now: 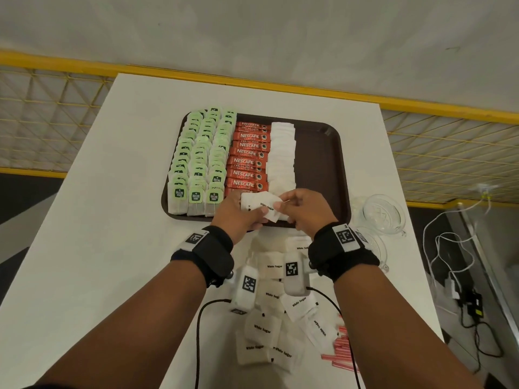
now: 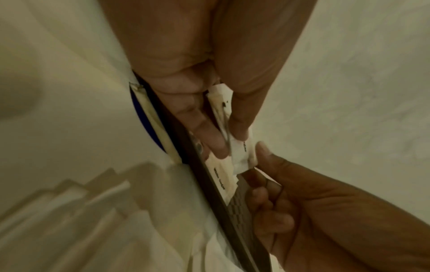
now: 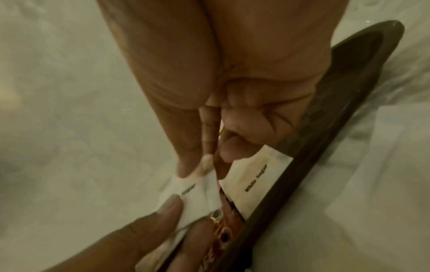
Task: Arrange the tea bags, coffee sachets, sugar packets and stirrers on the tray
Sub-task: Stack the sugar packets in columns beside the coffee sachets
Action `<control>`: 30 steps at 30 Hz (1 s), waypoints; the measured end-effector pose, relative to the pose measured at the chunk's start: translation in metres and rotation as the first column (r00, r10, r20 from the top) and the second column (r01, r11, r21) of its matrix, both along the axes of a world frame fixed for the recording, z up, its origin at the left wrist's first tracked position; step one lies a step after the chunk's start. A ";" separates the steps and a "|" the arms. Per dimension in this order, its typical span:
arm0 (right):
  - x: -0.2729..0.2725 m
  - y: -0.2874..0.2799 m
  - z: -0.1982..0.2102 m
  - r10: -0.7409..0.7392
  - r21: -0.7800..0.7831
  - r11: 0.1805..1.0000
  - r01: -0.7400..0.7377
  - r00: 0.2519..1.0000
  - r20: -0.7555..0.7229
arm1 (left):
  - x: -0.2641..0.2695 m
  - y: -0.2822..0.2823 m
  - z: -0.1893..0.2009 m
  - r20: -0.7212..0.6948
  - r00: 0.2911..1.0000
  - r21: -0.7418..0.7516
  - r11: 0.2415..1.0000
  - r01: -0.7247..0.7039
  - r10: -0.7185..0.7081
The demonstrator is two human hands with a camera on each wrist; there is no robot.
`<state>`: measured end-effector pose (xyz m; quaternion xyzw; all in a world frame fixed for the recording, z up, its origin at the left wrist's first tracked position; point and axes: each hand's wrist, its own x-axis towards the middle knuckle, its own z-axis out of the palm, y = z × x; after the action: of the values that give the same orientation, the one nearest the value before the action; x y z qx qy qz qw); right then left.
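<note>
A brown tray (image 1: 323,153) holds rows of green tea bags (image 1: 199,155), red coffee sachets (image 1: 248,155) and a column of white sugar packets (image 1: 280,155). Over the tray's near edge both hands hold a white sugar packet (image 1: 259,204). My left hand (image 1: 257,217) pinches a few packets (image 2: 242,154) between thumb and fingers. My right hand (image 1: 280,204) pinches the far corner of the top packet (image 3: 200,191). Another sugar packet (image 3: 256,180) lies on the tray just below. Loose sugar packets (image 1: 269,329) lie on the table under my wrists. Red-and-white stirrers (image 1: 341,352) lie at the near right.
The tray's right third is bare brown surface. Clear glass cups (image 1: 382,211) stand right of the tray near the table edge. White and black cables (image 1: 449,262) run on the floor at the right. A yellow mesh railing (image 1: 56,108) runs behind the white table (image 1: 112,220).
</note>
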<state>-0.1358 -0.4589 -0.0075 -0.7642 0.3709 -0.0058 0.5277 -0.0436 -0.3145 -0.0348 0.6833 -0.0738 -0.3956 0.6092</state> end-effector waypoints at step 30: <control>-0.016 0.002 -0.021 -0.136 -0.244 0.962 0.119 0.989 -0.057 | -0.003 0.006 0.002 0.321 0.931 0.200 0.973 0.112 -0.173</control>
<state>-0.1518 -0.4571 -0.0280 -0.7965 0.4350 -0.0567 0.4161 -0.0462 -0.3089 -0.0330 0.7853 -0.1904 -0.3213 0.4938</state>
